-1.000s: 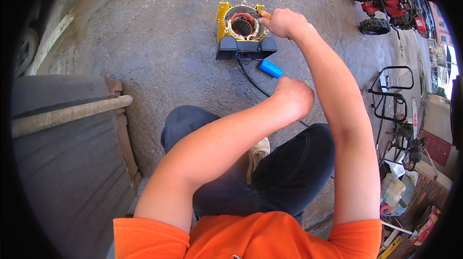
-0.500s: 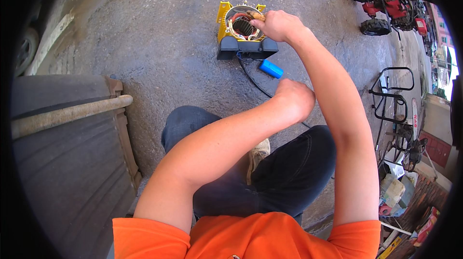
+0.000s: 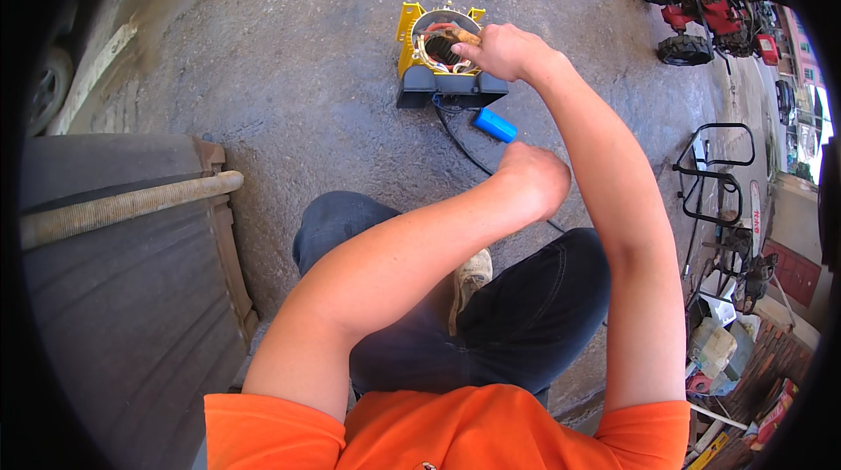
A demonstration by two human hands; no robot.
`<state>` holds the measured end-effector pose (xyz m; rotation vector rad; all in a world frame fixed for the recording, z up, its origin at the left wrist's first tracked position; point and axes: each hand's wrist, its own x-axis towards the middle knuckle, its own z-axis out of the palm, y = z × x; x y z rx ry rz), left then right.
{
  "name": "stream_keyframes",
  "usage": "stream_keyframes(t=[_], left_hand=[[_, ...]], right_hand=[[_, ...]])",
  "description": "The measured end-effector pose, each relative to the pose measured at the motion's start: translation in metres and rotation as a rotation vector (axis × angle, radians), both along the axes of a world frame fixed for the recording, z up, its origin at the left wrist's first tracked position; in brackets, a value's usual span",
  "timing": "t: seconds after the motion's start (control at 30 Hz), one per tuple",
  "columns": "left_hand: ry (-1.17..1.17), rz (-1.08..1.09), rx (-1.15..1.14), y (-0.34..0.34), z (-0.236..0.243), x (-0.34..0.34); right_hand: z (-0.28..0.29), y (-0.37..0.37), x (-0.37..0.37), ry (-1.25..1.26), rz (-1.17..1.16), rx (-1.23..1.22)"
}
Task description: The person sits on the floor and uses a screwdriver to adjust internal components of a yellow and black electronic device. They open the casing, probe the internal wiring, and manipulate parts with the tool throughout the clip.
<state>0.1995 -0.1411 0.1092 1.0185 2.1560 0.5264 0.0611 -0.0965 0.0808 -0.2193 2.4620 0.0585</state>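
reaching over the yellow motor [image 3: 419, 49], right hand [image 3: 506, 51] pinches a wooden stick [image 3: 457, 33]; left hand [image 3: 536, 179] is clenched. motor looks heavy, wires fragile; hold its frame.

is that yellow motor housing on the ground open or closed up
Open: the round yellow metal motor housing shows bare windings inside its ring, and the right hand reaches into it.

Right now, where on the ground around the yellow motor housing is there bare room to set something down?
Bare pavement lies left of the motor housing, up to the ribbed mat. Another patch lies between the right hand and the red machine. Crowded: below the housing, with the cable, blue cylinder and left hand.
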Motion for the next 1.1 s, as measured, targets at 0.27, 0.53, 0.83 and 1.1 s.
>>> stream_keyframes(t=[0.27,0.53,0.83,1.1], left_hand=[[-0.052,0.561,-0.087,-0.053,-0.046,-0.054],[-0.759,1.646,0.461,-0.115,-0.205,-0.072],[-0.522,1.556,0.743,-0.06,-0.211,-0.09],[-0.306,1.519,0.281,0.002,-0.168,-0.1]], right_hand=[[-0.013,0.038,-0.005,-0.025,-0.174,-0.088],[0.008,0.066,0.019,0.008,-0.252,-0.208],[0.028,0.142,0.032,0.103,-0.342,-0.196],[-0.02,0.252,0.013,-0.016,-0.484,-0.438]])
